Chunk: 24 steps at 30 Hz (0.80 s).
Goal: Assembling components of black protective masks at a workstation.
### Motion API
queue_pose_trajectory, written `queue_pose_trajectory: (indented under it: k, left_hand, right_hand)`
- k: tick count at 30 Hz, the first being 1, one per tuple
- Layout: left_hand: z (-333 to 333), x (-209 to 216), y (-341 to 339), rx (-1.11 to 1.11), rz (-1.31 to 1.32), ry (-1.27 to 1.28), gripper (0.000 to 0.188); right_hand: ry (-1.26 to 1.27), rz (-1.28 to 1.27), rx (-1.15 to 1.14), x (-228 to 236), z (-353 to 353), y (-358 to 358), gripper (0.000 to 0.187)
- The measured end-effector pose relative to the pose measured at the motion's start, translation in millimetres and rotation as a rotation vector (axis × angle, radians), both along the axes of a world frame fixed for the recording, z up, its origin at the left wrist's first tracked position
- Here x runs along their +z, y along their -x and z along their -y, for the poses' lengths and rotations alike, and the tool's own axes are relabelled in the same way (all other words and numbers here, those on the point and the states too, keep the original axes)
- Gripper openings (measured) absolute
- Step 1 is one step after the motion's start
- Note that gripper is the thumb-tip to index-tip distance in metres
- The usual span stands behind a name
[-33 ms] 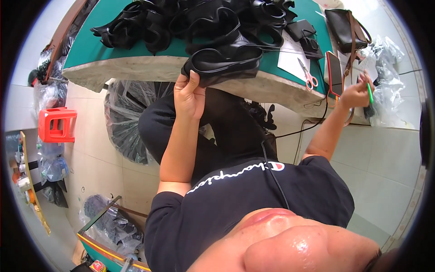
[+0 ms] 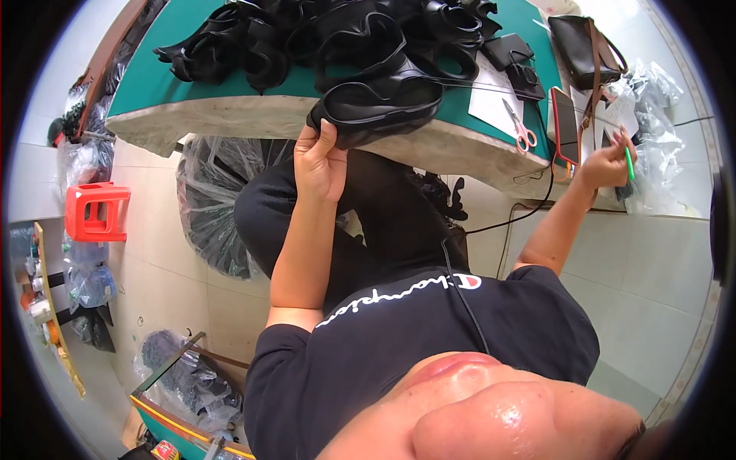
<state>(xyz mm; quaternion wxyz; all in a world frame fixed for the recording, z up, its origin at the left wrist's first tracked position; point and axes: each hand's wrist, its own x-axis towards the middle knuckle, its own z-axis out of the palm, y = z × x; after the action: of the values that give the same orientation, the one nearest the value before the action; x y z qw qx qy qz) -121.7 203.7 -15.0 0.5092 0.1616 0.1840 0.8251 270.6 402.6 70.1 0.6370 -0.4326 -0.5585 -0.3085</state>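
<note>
At the table's front edge, my left hand (image 2: 322,157) is closed with its thumb on top, pinching the near left end of a black moulded piece (image 2: 383,115). This piece has a raised, curved rim, and its exact kind is unclear. Thin dark strands (image 2: 491,84) run rightward from it over the table. Out to the right, my right hand (image 2: 608,162) is closed around a slim green tool (image 2: 630,164); its working end is hidden by the fingers. Pink-handled scissors (image 2: 524,136) lie on white paper (image 2: 494,100) between my hands.
Similar black pieces (image 2: 261,50) are heaped on the green table (image 2: 184,23). A red-edged phone (image 2: 566,126), a black pouch (image 2: 510,52) and a dark bag (image 2: 579,50) are at the right. A red stool (image 2: 98,212) stands left; a clear plastic bag of black items (image 2: 222,207) sits below.
My right hand has moved slightly right and downward with the green tool. The black piece's near side has tilted a little in my left hand, which stays in place.
</note>
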Motion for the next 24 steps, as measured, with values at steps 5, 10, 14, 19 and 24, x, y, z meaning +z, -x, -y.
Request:
queue_pose_trajectory:
  k: [5, 10, 14, 19, 24]
  left_hand:
    - [-5, 2, -7, -0.036, -0.004, -0.001, 0.021]
    - [-2, -4, -5, -0.035, 0.007, 0.018, 0.023]
    - [1, -6, 8, -0.037, 0.059, 0.006, 0.024]
    - [0, -19, 25, -0.014, 0.211, -0.021, 0.026]
    - [1, -12, 15, -0.087, 0.247, 0.000, 0.027]
  right_hand:
    - [0.011, 0.037, -0.178, 29, 29, -23, 0.022]
    - [-0.024, 0.027, -0.328, 38, 35, -55, 0.021]
    - [-0.031, 0.048, -0.388, 44, 33, -81, 0.019]
    - [-0.034, 0.081, -0.331, 51, 22, -98, 0.019]
    - [0.005, 0.152, 0.026, 60, 31, -62, 0.017]
